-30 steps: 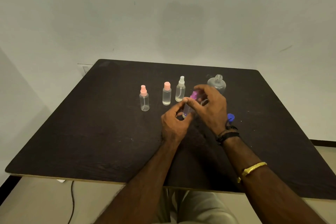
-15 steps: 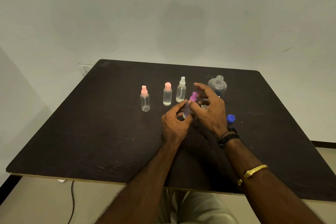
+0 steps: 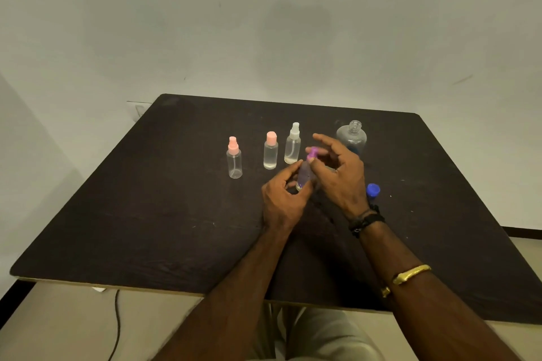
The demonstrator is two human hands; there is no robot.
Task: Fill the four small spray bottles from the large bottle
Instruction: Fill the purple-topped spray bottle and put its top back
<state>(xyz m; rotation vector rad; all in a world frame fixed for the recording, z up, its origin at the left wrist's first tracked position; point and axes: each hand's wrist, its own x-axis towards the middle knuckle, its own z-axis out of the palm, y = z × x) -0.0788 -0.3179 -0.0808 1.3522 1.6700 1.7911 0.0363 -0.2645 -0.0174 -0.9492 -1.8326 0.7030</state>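
Dark table (image 3: 176, 214): three bottles (image 3: 270, 150) beside hands (image 3: 281, 202).

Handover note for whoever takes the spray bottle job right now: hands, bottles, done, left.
Left hand: holding the purple-capped bottle by its body.
Right hand: fingers at its purple cap.
Three small bottles stand capped in a row on the table; large bottle behind, open, its blue cap beside the right wrist.
Fill levels unclear. Left: check levels, recap the large bottle.

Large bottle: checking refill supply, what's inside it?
The uncapped large bottle looks mostly empty and clear, with something blue low inside. The right hand covers its base.
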